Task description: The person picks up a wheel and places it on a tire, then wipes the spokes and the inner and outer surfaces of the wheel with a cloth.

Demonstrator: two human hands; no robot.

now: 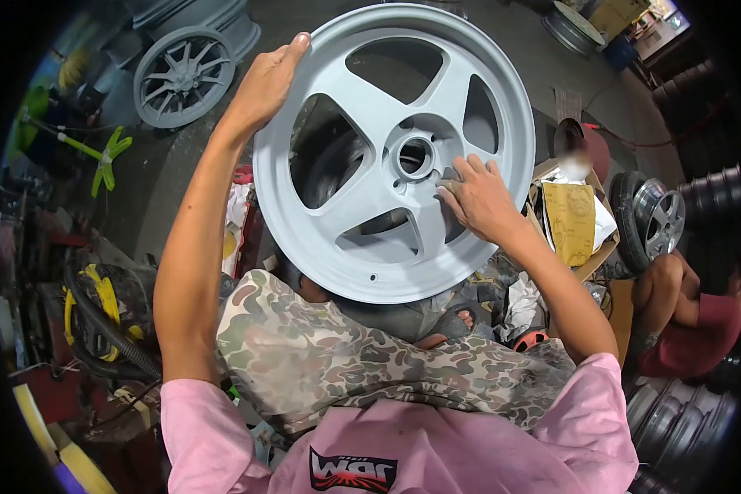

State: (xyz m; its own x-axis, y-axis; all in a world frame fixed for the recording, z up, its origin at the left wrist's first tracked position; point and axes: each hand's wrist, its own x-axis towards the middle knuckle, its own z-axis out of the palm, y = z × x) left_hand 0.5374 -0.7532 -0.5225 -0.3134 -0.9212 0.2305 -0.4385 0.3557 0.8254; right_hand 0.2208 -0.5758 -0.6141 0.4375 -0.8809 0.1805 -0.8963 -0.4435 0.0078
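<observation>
A light grey five-spoke car wheel rim [420,70] is tilted up in front of me, over my lap. My left hand [263,86] grips its outer lip at the upper left, the thumb lying along the edge. With fingers bent, my right hand [484,199] presses on the rim face just right of the centre hole. A small dull-tan edge shows at those fingertips, but what it is I cannot make out. Camouflage trousers [305,354] cover my legs below the rim.
At right stands a cardboard box [598,262] with a brown sandpaper sheet [568,221] and white paper. Another person [687,321] sits beyond it, near a silver wheel [659,216]. A multi-spoke rim [184,78] lies upper left; a black hose [107,329] is lower left.
</observation>
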